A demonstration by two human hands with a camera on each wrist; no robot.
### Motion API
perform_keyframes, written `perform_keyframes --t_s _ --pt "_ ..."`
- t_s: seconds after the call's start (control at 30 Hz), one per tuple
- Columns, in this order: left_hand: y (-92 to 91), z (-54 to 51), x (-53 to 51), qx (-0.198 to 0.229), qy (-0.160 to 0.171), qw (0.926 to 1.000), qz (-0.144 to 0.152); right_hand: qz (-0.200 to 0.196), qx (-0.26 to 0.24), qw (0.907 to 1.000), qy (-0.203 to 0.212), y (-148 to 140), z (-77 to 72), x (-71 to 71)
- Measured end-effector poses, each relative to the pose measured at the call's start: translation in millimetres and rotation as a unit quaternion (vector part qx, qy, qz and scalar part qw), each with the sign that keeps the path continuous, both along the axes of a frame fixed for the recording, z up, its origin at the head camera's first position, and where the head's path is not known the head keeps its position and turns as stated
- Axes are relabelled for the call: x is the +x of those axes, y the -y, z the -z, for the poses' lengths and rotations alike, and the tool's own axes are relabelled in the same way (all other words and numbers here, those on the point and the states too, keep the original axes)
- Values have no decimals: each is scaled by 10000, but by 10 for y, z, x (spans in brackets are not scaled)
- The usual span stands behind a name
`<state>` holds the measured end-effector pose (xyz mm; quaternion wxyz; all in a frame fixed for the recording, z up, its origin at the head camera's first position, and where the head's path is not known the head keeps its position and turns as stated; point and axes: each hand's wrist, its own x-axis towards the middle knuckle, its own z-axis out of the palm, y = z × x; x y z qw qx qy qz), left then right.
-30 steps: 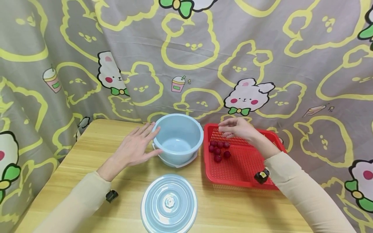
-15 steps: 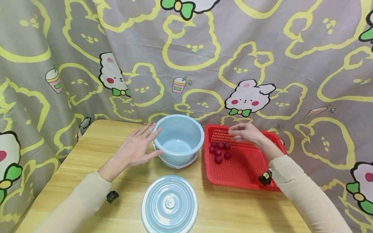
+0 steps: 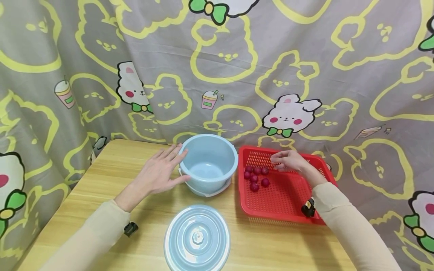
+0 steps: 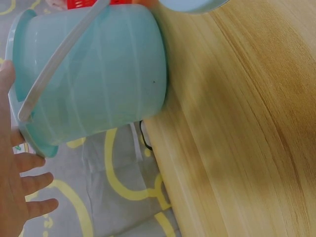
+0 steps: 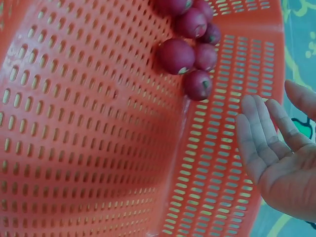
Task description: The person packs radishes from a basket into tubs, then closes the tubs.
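Note:
A light blue bucket [image 3: 207, 185] stands upright on the table, its inside bare in the head view. My left hand [image 3: 159, 171] lies along its left rim with straight, spread fingers, the fingertips at the edge. The left wrist view shows the bucket's side [image 4: 103, 69] and pale handle [image 4: 59, 54]. Over the back of a red perforated basket [image 3: 281, 197], my right hand [image 3: 292, 161] hovers with loosely bent fingers and holds nothing. Several small round purple-red radishes [image 5: 177, 56] lie in the basket's left part, apart from that hand.
A round blue lid [image 3: 197, 238] with a central knob lies on the wooden table [image 3: 101, 180] in front of the bucket. The basket stands close to the bucket's right side. Behind the table hangs a grey patterned curtain [image 3: 162, 49].
My right hand has moved right and slightly down over the basket, away from the radishes. The left hand stays at the bucket's rim. The whole head view has shifted slightly.

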<state>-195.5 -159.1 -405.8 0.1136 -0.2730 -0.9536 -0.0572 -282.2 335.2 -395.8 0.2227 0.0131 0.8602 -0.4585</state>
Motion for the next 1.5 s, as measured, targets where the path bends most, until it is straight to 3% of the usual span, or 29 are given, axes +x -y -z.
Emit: perform_keyframes --t_s 0.33,0.67,1.17,1.5 --pt "-1 0 4 3 23 10000 -2 -6 288 9995 123 -38 113 -46" --pt "0 8 6 38 5 10000 3 -295 263 9990 198 -76 281 -68" --pt "2 17 8 50 -7 10000 -5 -459 653 9957 481 7 336 -60" --pt "3 19 5 63 -43 10000 -4 -331 697 9951 625 36 403 -95"
